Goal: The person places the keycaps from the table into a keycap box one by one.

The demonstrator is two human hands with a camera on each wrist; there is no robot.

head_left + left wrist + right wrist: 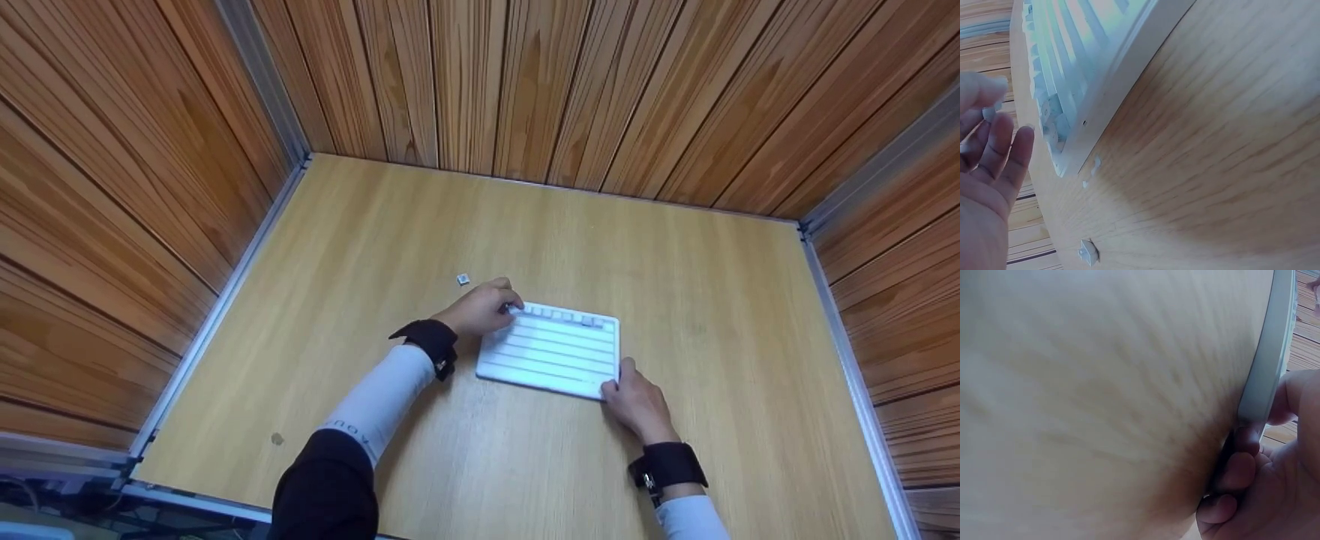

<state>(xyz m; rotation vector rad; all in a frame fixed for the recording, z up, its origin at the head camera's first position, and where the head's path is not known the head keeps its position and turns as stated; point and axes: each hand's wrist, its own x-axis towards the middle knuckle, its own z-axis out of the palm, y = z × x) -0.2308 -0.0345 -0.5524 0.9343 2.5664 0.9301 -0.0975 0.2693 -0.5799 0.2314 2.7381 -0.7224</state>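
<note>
A white ridged tray (551, 349) with several parallel slats lies on the table. Small white tiles (559, 315) stand in a row along its far edge. Over the far left corner, my left hand (484, 306) pinches a small white tile (989, 112) between thumb and finger, apart from the tray in the left wrist view. My right hand (637, 397) grips the near right corner, thumb on top and fingers curled at the side and underneath. One loose tile (463, 279) lies on the table beyond my left hand.
The light wooden table (720, 322) is bordered by metal rails, with wood-panelled walls (525, 90) at the back and both sides. A small dark spot (277, 439) marks the table at the near left. Pale marks (1093, 171) show beside the tray's corner.
</note>
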